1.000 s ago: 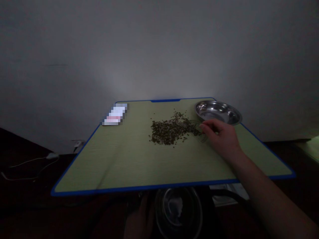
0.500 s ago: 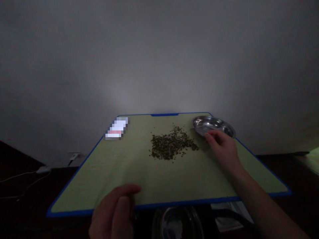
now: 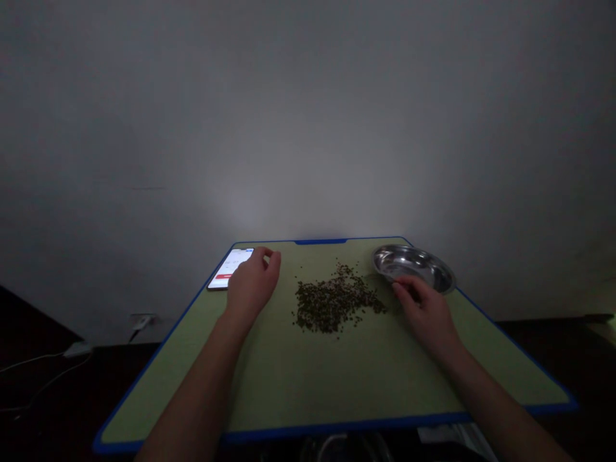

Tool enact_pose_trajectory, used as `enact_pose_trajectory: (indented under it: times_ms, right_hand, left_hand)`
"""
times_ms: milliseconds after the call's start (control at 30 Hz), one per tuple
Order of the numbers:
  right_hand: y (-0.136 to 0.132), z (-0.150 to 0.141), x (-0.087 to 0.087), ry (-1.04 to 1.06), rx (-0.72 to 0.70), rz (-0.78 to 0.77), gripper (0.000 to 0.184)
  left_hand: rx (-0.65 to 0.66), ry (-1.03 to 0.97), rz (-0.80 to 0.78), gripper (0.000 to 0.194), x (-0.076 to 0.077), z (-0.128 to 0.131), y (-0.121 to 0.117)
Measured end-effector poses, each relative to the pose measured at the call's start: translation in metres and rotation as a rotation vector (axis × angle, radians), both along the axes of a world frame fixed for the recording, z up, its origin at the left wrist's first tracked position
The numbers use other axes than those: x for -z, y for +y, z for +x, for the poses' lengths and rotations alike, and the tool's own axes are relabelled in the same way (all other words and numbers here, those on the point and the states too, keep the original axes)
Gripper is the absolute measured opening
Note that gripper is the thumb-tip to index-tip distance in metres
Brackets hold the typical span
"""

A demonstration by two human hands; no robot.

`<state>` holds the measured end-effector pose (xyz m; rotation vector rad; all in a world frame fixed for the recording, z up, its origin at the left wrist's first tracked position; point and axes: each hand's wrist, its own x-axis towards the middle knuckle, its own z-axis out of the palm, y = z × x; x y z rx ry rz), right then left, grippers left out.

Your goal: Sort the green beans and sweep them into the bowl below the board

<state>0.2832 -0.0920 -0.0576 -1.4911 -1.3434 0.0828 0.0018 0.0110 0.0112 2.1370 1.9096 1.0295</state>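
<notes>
A pile of small dark beans (image 3: 337,303) lies in the middle of a green table with a blue edge (image 3: 308,378). My right hand (image 3: 423,309) rests on the table just right of the pile, its curled fingers touching the near rim of a steel dish (image 3: 414,266). My left hand (image 3: 253,282) is stretched far forward on the left, fingers loosely curled, right beside a lit phone (image 3: 230,268). Nothing shows in either hand.
A grey wall stands close behind the table. Cables and a white adapter (image 3: 77,350) lie on the dark floor at the left. Something metallic shows under the table's near edge.
My left hand has risen from below the near edge and reached forward to the phone. My right hand has shifted slightly toward me along the dish rim. The view has tilted up.
</notes>
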Motion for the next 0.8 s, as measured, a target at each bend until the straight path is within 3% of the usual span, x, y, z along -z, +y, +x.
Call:
enact_pose_trajectory:
  times_ms: [167,333,500,733,800]
  right_hand:
    - [0.005,-0.007,-0.011,-0.046,-0.101,-0.078,0.02]
    - [0.027,-0.023,-0.033,-0.101,-0.227,-0.154,0.016]
    - [0.066,-0.047,-0.043,-0.157,-0.323,-0.235,0.012]
    - [0.113,-0.087,-0.036,-0.303,-0.393,-0.407,0.008]
    - [0.121,-0.094,-0.034,-0.354,-0.412,-0.457,0.016]
  left_hand:
    - [-0.031,0.244,-0.15,0.039,0.022,-0.005,0.027]
    - [0.046,0.149,-0.183,0.038,0.037,-0.01,0.035]
    - [0.089,0.084,-0.173,0.038,0.04,-0.017,0.037]
    - [0.119,0.005,-0.138,0.036,0.037,-0.022,0.034]
    - [0.118,-0.014,-0.135,0.036,0.037,-0.023,0.033]
